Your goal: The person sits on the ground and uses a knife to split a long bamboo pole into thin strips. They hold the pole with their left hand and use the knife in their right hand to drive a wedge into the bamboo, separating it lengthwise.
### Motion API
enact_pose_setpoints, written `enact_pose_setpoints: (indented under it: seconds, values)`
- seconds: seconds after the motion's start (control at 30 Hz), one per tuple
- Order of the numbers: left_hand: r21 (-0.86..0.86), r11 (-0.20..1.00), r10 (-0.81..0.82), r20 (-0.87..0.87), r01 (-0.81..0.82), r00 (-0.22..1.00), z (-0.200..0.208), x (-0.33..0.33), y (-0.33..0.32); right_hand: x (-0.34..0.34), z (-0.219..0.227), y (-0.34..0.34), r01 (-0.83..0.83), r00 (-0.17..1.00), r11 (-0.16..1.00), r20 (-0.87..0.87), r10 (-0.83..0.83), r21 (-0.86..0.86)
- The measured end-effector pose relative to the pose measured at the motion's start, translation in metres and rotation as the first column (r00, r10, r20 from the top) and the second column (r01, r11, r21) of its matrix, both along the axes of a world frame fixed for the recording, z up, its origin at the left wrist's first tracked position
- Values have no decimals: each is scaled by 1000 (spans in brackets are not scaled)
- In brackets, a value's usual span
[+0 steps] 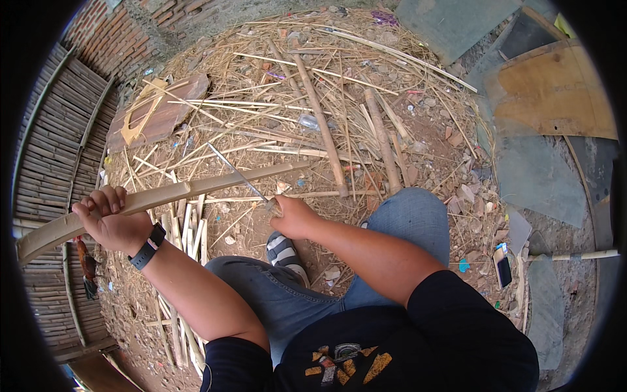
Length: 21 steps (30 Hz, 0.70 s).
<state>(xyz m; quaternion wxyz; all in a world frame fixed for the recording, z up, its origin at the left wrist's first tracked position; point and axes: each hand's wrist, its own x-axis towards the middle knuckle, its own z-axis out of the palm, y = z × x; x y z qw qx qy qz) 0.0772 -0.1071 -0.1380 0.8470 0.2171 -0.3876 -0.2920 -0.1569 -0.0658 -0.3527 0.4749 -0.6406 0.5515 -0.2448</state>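
Bamboo strip (163,199) in left hand (108,222), knife (238,173) in right hand (294,217).

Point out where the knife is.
Head view, centre: the knife is in the right hand, its blade angled up-left across the bamboo strip gripped by the left hand.

One bamboo slat (163,196), one knife (238,173), one phone (503,266), one wristwatch (147,247)

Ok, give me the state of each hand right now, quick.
Left hand: closed around the long bamboo slat, near its left end.
Right hand: closed on the handle of a thin-bladed knife, blade laid across the slat.
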Motion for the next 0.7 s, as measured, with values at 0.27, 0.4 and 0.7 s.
enact_pose_setpoints:
  seconds: [0.27,0.4,0.7]
  values:
    - [9,1000,25,-3,-25,1000,0,-2,0,1,-4,0,-6,1000,1000,-24,6,-11]
    - [1,1000,16,-13,-16,1000,1,-3,-1,1,-7,-1,-4,1000,999,-21,4,-34]
    - [-1,1000,0,-1,0,1000,1,0,-1,2,-3,1,-9,1000,999,1,9,-45]
